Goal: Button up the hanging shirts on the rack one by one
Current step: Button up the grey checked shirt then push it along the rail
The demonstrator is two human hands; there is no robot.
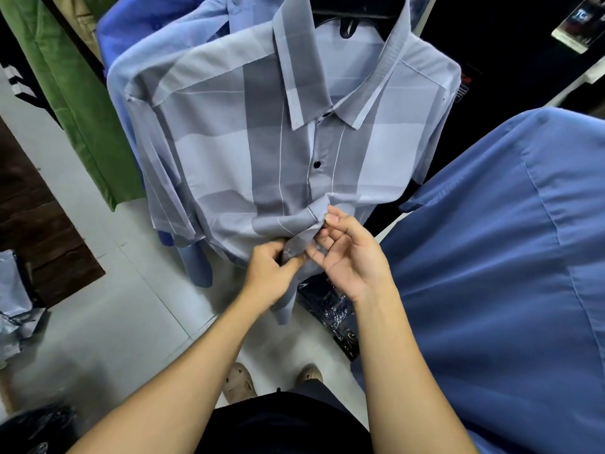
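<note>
A grey-and-pale-blue checked shirt (262,152) hangs on a black hanger (347,24) at the middle of the rack, facing the person. Its collar button (326,114) and the dark button (317,164) below it are fastened, and the placket lies closed down to mid-chest. Lower down the front edges are bunched and lifted toward the hands. The left hand (266,275) pinches the lower placket fabric between thumb and curled fingers. The right hand (348,253) holds the folded front edge just above, thumb and forefinger tips pressed on the cloth, the other fingers loosely bent; the two hands nearly touch. Behind the checked shirt hangs a light blue shirt (157,40), with a green garment (75,93) further toward the rack's left end. A plain blue shirt (507,257) fills the right side. On the pale floor (131,322) below lies a dark plastic-wrapped package (330,309), and the person's tan shoes (239,381) show near the bottom.
</note>
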